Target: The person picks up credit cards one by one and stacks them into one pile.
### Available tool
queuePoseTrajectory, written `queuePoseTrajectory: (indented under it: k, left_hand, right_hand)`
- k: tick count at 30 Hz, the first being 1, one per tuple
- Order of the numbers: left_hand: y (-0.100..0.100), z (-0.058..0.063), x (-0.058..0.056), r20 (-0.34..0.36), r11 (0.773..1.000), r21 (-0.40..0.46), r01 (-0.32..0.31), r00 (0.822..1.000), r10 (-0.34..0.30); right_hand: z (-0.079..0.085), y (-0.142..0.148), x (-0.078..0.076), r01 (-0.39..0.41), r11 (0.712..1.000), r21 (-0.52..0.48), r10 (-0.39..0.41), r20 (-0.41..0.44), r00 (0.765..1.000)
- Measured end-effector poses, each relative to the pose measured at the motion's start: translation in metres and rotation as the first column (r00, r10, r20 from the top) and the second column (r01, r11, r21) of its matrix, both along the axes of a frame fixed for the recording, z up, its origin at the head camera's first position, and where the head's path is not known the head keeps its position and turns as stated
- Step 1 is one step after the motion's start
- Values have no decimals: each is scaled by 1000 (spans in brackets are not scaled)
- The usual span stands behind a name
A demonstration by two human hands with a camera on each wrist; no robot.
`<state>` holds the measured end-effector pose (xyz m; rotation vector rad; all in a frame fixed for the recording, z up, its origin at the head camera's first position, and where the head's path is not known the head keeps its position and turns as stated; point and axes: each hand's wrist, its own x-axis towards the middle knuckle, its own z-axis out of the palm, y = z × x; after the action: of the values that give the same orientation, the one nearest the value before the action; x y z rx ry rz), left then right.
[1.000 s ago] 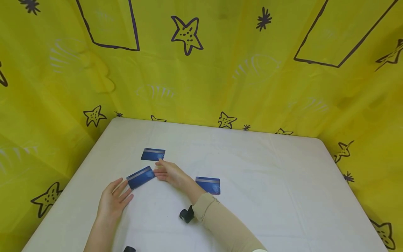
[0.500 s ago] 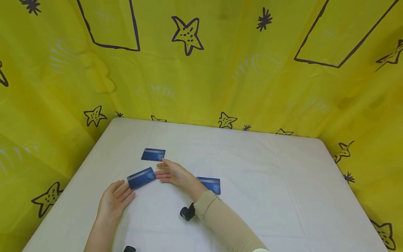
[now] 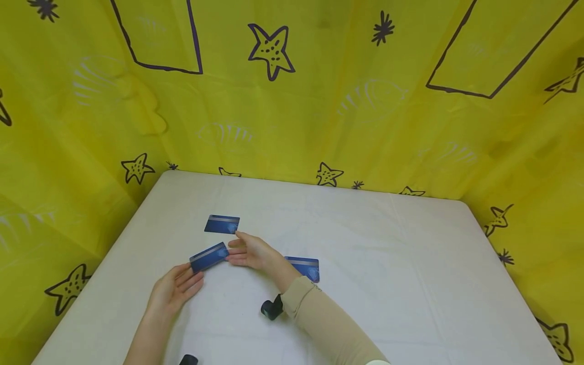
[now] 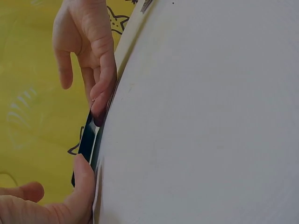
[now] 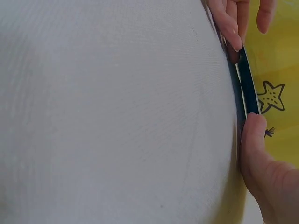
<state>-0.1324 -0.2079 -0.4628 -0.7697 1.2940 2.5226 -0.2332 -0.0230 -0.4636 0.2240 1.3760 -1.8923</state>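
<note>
A blue bank card point(image 3: 209, 257) with a grey stripe lies slanted between my two hands. My left hand point(image 3: 171, 291) has its extended fingertips against the card's left end, the thumb away from it. At the other end, the fingertips of my right hand point(image 3: 253, 252) touch the card's edge, and its thumb points toward a second blue card point(image 3: 222, 224) farther back. Both wrist views show the middle card point(image 4: 87, 140) edge-on, spanning the gap between the fingertips of the two hands. A third card point(image 3: 306, 268) lies right of my right wrist, partly covered by the forearm.
White cloth covers the table point(image 3: 388, 284). A yellow curtain point(image 3: 315, 116) with starfish drawings hangs around its back and sides. A small black wrist-worn device point(image 3: 271, 307) sticks out under the right sleeve; another dark one point(image 3: 188, 360) shows at the bottom edge.
My left hand has moved to the right, its fingers closer in on the card's left end. The middle card has shifted slightly right. My right hand has moved a little right; the other cards stay put.
</note>
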Motion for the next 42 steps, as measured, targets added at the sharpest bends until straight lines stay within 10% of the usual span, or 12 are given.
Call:
queuePoseTrajectory:
  k: [42]
  left_hand:
    - [70, 18, -30, -18, 951, -301, 65, 997, -74]
  right_hand:
    - [20, 62, 17, 275, 938, 210, -248, -143, 958]
